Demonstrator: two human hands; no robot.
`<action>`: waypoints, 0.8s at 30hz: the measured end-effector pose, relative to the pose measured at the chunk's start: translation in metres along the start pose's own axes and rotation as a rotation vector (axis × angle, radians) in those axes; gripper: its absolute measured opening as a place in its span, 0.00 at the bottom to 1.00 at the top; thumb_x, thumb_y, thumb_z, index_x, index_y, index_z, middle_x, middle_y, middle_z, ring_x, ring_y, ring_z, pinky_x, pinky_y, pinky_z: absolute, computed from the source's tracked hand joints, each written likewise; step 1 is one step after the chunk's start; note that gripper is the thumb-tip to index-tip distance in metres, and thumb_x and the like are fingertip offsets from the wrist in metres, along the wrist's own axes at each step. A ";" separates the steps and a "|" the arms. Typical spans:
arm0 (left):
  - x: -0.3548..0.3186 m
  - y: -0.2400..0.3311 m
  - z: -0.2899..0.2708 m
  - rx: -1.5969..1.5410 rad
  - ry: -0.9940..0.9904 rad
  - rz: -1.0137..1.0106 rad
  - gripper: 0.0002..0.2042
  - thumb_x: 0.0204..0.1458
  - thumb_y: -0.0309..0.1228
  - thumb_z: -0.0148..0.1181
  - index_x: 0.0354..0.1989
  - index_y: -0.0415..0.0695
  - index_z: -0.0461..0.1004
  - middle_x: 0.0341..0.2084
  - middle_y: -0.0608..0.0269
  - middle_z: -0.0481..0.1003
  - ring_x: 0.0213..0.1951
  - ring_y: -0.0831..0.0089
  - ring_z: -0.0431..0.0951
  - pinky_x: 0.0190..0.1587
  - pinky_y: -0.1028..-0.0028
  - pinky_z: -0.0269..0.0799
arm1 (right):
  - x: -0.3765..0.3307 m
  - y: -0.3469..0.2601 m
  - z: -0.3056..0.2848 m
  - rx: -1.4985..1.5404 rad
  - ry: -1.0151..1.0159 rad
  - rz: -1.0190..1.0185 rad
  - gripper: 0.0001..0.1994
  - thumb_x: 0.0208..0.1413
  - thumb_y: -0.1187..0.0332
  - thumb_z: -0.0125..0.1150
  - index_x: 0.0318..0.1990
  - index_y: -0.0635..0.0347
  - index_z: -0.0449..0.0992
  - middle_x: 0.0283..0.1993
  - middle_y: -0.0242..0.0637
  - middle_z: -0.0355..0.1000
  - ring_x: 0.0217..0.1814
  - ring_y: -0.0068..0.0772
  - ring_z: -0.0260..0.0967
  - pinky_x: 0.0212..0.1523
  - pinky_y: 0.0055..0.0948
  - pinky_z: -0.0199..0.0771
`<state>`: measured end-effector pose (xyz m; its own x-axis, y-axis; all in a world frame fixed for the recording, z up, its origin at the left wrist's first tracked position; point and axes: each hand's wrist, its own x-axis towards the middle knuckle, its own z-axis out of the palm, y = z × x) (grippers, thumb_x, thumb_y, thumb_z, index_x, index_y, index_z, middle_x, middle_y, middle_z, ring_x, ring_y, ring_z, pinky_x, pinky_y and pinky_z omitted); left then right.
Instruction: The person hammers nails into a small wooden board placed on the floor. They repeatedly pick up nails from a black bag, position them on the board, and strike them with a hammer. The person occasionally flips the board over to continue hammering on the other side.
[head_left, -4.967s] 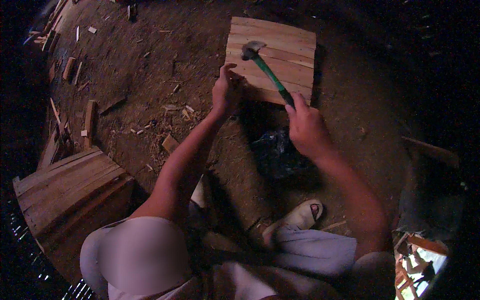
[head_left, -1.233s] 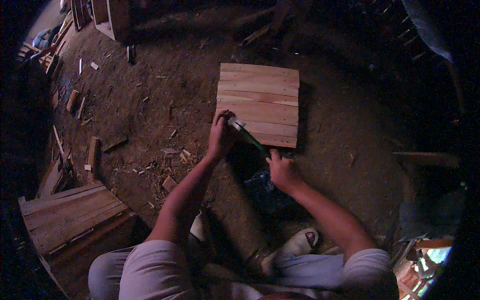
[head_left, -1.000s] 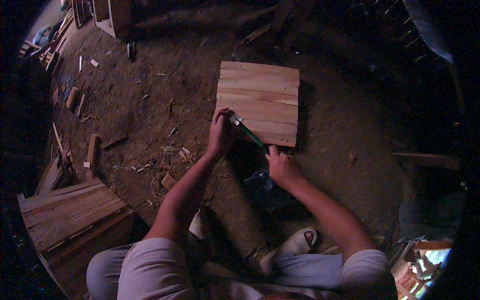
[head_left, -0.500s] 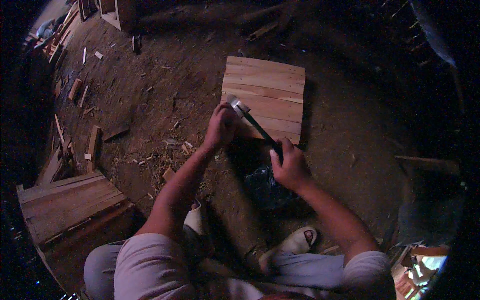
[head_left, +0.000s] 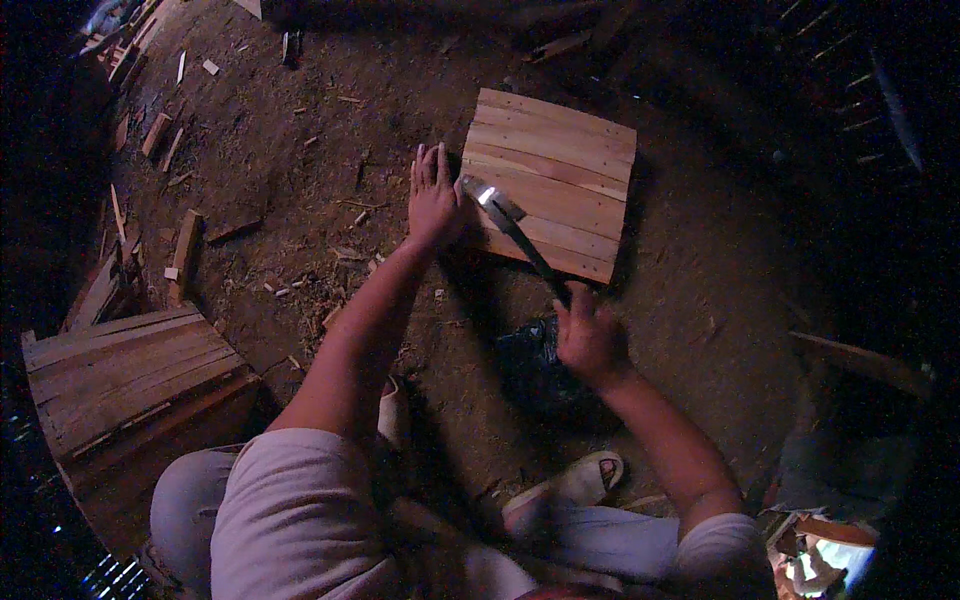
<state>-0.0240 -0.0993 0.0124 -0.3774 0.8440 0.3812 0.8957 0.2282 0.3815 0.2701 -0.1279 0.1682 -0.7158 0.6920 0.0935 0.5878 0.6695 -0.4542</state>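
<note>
**woodnoob:** Two hands, one slatted wooden panel (head_left: 550,185) lying flat on the dirt floor (head_left: 300,150). What's each hand doing?

**shedrat:** Right hand (head_left: 588,338) is wrapping its fingers around the handle end of a hammer (head_left: 510,225), and the metal head is sitting over the panel's near-left corner. Left hand (head_left: 434,200) is lying mostly flat just beside that corner, fingers stretched out, not gripping anything. Looks to me like it's steadying the panel's edge so it isn't sliding.

**woodnoob:** Is it pinching a nail?

**shedrat:** Can't tell, too dark and small. There's also a dark plastic bag (head_left: 540,375) sitting under the right wrist, and another slatted panel (head_left: 120,370) waiting off to the left.
</note>
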 end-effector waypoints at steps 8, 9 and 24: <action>0.001 -0.006 0.004 0.046 -0.059 -0.001 0.29 0.61 0.43 0.39 0.67 0.39 0.46 0.64 0.49 0.51 0.69 0.54 0.41 0.69 0.59 0.37 | 0.014 -0.002 -0.003 -0.001 0.117 0.011 0.11 0.58 0.67 0.51 0.44 0.63 0.65 0.22 0.53 0.70 0.25 0.59 0.71 0.25 0.51 0.69; 0.000 -0.004 0.001 0.050 -0.061 -0.012 0.29 0.61 0.43 0.39 0.67 0.40 0.46 0.64 0.49 0.51 0.69 0.54 0.41 0.69 0.59 0.37 | 0.010 0.003 0.003 0.017 0.144 -0.036 0.11 0.58 0.67 0.51 0.44 0.64 0.65 0.23 0.54 0.70 0.25 0.59 0.71 0.25 0.50 0.69; 0.000 -0.005 -0.001 0.086 -0.022 -0.008 0.28 0.61 0.43 0.38 0.67 0.42 0.47 0.64 0.51 0.51 0.69 0.55 0.41 0.69 0.59 0.37 | 0.006 0.024 0.020 -0.122 -0.228 0.134 0.12 0.57 0.68 0.52 0.45 0.63 0.64 0.26 0.55 0.71 0.27 0.61 0.70 0.25 0.50 0.70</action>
<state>-0.0289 -0.1006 0.0110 -0.3806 0.8522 0.3591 0.9098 0.2754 0.3106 0.2723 -0.1127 0.1402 -0.6871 0.7069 -0.1679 0.7137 0.6133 -0.3383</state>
